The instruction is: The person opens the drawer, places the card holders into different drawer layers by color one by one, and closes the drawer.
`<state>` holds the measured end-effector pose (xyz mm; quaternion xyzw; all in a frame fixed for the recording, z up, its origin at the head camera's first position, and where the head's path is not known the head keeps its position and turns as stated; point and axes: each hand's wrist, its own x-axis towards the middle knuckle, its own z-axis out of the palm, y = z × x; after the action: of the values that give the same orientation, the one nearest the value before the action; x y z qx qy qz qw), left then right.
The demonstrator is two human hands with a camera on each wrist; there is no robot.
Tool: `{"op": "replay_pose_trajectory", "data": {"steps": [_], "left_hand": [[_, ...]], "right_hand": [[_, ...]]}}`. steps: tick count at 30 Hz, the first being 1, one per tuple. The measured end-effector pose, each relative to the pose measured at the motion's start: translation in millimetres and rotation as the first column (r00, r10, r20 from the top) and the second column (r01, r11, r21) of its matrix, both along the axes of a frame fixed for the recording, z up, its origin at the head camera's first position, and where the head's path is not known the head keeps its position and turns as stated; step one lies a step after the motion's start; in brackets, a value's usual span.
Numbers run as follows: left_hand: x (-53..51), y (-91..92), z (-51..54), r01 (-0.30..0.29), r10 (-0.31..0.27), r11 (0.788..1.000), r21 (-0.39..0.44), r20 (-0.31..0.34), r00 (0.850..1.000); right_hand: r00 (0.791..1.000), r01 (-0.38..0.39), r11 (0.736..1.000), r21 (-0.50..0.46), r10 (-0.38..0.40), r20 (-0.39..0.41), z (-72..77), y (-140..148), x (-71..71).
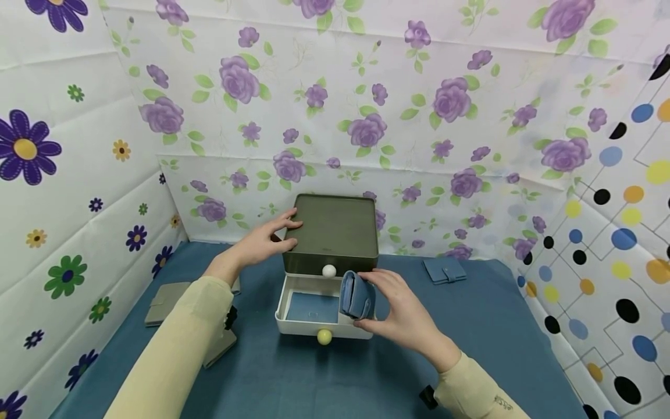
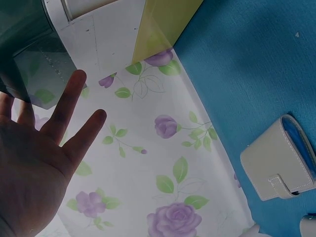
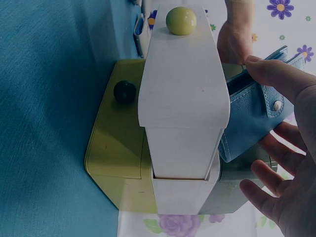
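Note:
My right hand [image 1: 405, 317] pinches a folded blue wallet [image 1: 360, 298] with a snap strap. It holds the wallet tilted over the right side of a pulled-out white drawer [image 1: 293, 327] with a yellow knob [image 1: 324, 337]. Inside that drawer lies another blue wallet [image 1: 312, 307], flat. My left hand [image 1: 262, 240] touches the left edge of the small chest's dark green top [image 1: 335, 227], fingers spread. In the right wrist view, thumb and fingers are on opposite sides of the held wallet, and a yellow-green drawer [image 3: 116, 143] with a black knob sits below the white one.
A blue wallet [image 1: 445, 270] lies on the cloth at the back right. To the left is a light grey wallet [image 1: 166, 301]; another grey one [image 1: 220, 349] is partly hidden by my left sleeve. Patterned cloth walls [image 1: 335, 75] stand behind and at both sides.

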<state>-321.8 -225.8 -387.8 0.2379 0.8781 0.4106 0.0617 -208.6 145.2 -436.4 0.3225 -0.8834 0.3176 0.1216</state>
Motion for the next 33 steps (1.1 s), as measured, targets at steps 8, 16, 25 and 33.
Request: {"op": "replay_pose_trajectory", "data": {"steps": [8,16,25,33], "left_hand": [[-0.3,-0.3,0.0,0.002,-0.002,1.000,0.004,0.001,1.000],[-0.1,-0.3,-0.4,0.013,-0.013,1.000,0.022,0.003,1.000],[-1.8,-0.7,-1.8,0.018,-0.018,1.000,0.020,-0.021,1.000],[-1.1,-0.6,-2.3,0.007,-0.007,1.000,0.006,-0.016,1.000]], "right_hand": [[1.000,-0.003,1.000,0.015,0.003,-0.026,1.3,-0.2,1.1],[1.000,-0.012,1.000,0.024,0.012,-0.029,1.1,-2.8,1.6],[0.998,-0.029,0.999,0.040,0.031,-0.059,1.0,-10.5,1.2],[0.995,0.005,0.989,0.146,0.009,-0.098,-0.1,-12.2,-0.9]]}}
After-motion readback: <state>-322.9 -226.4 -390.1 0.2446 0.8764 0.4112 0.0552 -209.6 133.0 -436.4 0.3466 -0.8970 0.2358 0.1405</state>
